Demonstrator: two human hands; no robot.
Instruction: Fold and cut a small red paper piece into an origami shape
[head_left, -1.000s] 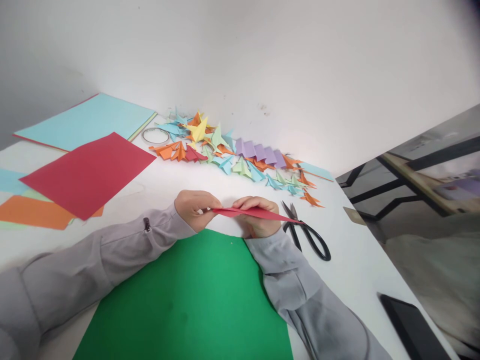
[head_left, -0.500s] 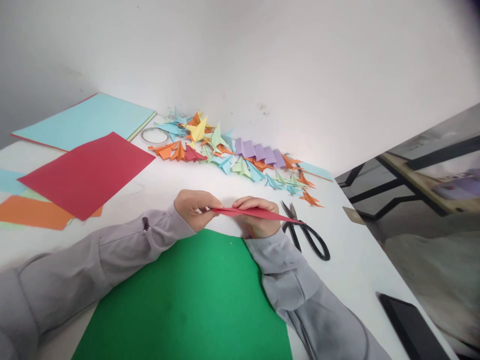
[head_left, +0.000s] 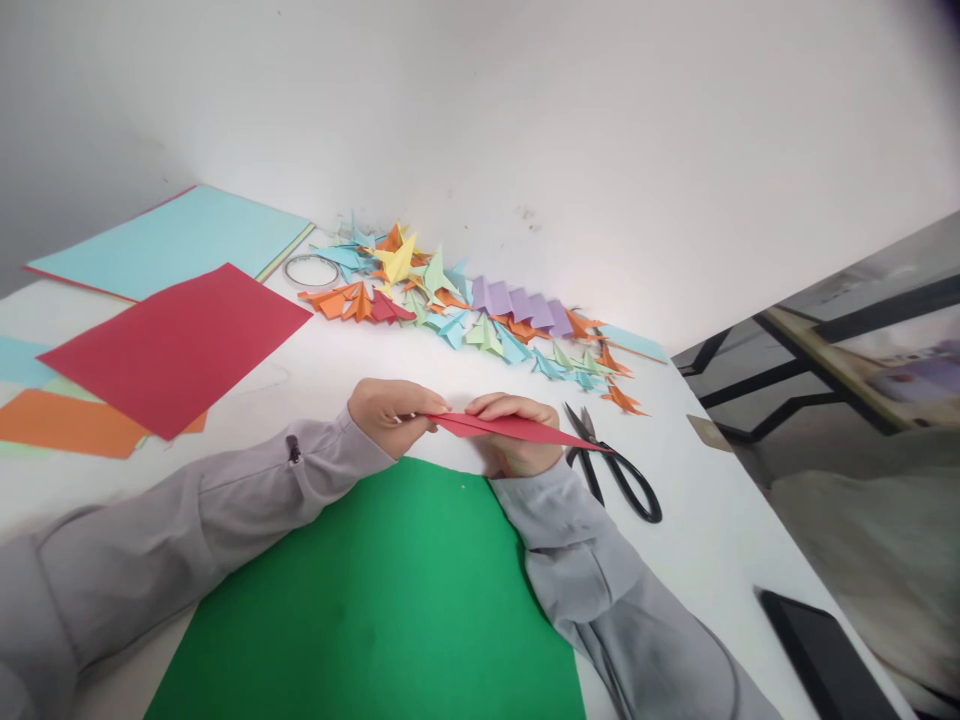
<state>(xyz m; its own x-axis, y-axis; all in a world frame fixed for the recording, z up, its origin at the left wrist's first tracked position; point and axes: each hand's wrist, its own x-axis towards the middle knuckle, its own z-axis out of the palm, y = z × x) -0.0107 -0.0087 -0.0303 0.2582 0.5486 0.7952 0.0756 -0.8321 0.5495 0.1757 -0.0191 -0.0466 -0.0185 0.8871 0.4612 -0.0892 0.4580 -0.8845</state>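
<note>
My left hand pinches one end of a folded red paper between thumb and fingers, and my right hand clasps its middle, fingertips over the upper edge. It is up in front of me, just beyond the green sheet. Its long axis runs left to right, dipping slightly rightward, and its sharp tip points right, in line with the open scissors on the table. It's already folded narrow, though its layers part a little near my left fingers. Seen nearly edge-on, it doesn't let me tell how many folds are left. Many colourful folded paper pieces lie along the wall; a red sheet lies unfolded at left.
</note>
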